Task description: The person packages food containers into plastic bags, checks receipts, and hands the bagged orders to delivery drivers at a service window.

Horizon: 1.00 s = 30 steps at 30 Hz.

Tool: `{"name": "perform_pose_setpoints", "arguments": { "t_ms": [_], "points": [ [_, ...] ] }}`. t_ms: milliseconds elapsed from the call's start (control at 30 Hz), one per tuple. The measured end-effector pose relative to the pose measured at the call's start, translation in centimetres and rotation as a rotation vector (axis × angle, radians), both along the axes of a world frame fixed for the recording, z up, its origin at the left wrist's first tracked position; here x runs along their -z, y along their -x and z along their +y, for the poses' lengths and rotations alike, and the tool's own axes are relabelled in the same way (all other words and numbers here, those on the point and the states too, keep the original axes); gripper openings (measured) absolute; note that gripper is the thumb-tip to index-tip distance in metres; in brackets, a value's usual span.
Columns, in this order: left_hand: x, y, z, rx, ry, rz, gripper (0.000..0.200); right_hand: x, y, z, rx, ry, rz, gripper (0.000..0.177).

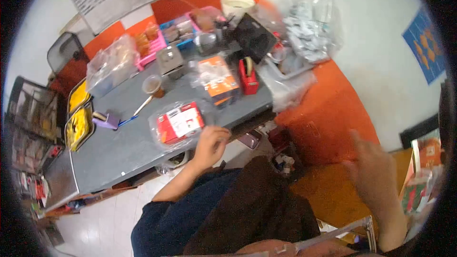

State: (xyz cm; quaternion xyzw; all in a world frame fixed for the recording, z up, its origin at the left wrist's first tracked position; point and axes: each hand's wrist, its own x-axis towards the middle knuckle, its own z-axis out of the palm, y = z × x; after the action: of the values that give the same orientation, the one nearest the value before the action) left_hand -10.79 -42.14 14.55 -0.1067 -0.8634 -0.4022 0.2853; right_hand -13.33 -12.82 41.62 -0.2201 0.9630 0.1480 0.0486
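Observation:
A red and white box [180, 123] in a clear plastic wrap lies near the front edge of the grey table. Right beside it, at the table edge, is my left hand [212, 147]. Its fingers are loosely bent, with a gap to the thumb, and I see nothing in them. Away from the table on the right, my right hand [376, 173] is raised and blurred by motion. Thumb and fingers look apart there, with no object between them. Behind the wrapped box stand an orange and white box [218, 77] and a red tape dispenser [249, 77].
The grey table [102, 162] also bears a plastic cup [153, 85], a lilac holder [105, 121], yellow-filled trays [80, 126] and a pink basket [153, 47]. A large plastic bag [312, 28] hangs at the back right. Cardboard-like packs [423, 176] stand at far right.

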Motion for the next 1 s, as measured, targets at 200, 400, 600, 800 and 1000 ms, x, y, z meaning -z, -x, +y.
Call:
{"name": "perform_pose_setpoints", "arguments": {
  "t_ms": [200, 400, 600, 800, 1000],
  "points": [
    [2.6, -5.1, -9.4, -0.651, 0.119, -0.071, 0.038, 14.8, 8.5, -12.9, -0.538, 0.306, -0.569, 0.056],
    [10.4, -8.7, -17.2, -0.614, -0.258, -0.456, 0.1, 37.4, 9.5, -24.0, -0.043, 0.936, -1.07, 0.074],
    [13.1, -7.7, -18.9, -0.516, -0.397, -0.557, 0.085, 39.8, 7.9, -29.4, -0.182, 1.16, -0.726, 0.075],
    [10.5, -5.5, -18.8, -0.736, -0.504, -0.657, 0.079, 36.2, 9.3, -32.4, -0.216, 1.046, -0.276, 0.044],
    [11.8, -6.8, -18.7, -0.753, -0.463, -0.59, 0.075, 28.1, 12.5, -27.2, -0.104, 1.528, -0.689, 0.02]
  ]
}}
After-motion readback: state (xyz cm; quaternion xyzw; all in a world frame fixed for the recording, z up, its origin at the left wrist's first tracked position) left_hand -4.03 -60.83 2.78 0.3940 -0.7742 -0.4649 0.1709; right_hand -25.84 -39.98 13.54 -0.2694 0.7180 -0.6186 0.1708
